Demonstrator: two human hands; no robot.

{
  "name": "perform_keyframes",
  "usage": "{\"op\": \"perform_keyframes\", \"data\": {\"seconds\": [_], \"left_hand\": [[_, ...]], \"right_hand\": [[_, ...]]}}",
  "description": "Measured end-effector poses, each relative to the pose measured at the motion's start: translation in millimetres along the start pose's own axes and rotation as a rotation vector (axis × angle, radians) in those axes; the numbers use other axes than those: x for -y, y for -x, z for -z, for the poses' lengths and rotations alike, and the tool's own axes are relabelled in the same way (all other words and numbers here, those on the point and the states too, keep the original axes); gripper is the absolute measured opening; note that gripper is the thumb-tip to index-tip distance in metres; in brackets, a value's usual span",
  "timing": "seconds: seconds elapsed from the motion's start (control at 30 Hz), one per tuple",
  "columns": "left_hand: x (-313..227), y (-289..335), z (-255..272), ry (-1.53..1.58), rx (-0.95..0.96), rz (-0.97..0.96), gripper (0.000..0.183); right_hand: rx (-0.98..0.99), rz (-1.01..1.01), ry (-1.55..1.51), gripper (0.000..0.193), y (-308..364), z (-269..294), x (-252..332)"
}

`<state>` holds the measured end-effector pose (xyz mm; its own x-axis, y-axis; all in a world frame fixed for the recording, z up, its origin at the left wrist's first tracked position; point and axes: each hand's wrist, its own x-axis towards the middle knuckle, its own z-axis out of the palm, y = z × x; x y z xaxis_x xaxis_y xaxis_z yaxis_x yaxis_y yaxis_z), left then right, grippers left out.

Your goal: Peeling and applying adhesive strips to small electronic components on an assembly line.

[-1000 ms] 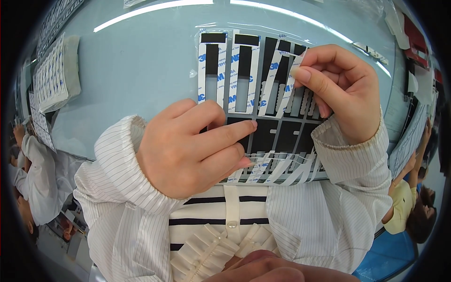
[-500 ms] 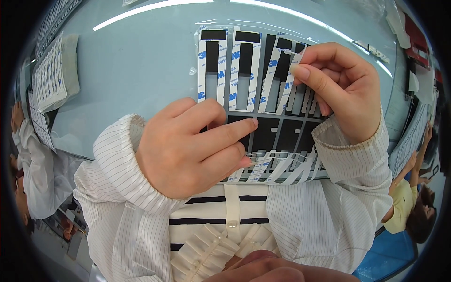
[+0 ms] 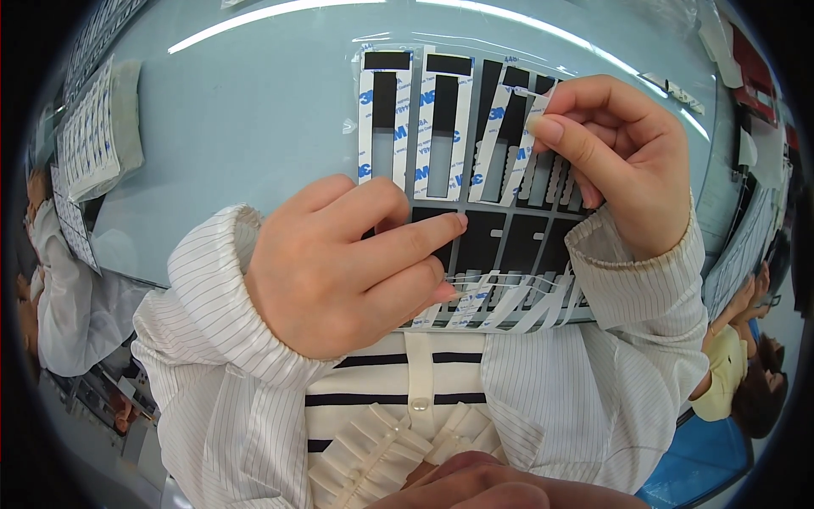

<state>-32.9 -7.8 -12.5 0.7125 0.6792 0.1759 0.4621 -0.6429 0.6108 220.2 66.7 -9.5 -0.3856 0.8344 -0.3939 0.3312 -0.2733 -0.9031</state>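
Behind the left grip (image 3: 339, 271) and right grip (image 3: 627, 161), loose white sleeves (image 3: 216, 297) with thin dark pinstripes end in gathered cuffs (image 3: 627, 257), while farther back between them shows a cream top (image 3: 365, 380) with black bands (image 3: 458, 399), round button (image 3: 420, 405) and pleated ruffles (image 3: 365, 458).

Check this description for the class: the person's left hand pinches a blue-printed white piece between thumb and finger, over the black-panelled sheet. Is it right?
Not quite: the head view shows that the right hand, not the left, pinches the blue-printed white piece between thumb and finger, over the black-panelled sheet.
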Motion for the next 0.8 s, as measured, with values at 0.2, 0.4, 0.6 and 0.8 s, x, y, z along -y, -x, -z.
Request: {"op": "perform_keyframes", "data": {"seconds": [0.2, 0.4, 0.6, 0.8], "left_hand": [[3, -1, -1, 0.004, -0.010, 0.002, 0.021], [0, 1, 1, -0.016, -0.030, -0.009, 0.022], [1, 2, -3, -0.013, -0.020, -0.010, 0.022], [1, 2, -3, -0.012, -0.036, -0.013, 0.022]], "right_hand": [[-0.007, 0.002, 0.005, 0.016, -3, 0, -1], [-0.003, 0.012, -0.015, 0.016, -2, 0, 3], [0.007, -0.002, -0.026, 0.016, -1, 0, -3], [0.000, 0.007, 0.007, 0.016, -1, -1, 0]]}}
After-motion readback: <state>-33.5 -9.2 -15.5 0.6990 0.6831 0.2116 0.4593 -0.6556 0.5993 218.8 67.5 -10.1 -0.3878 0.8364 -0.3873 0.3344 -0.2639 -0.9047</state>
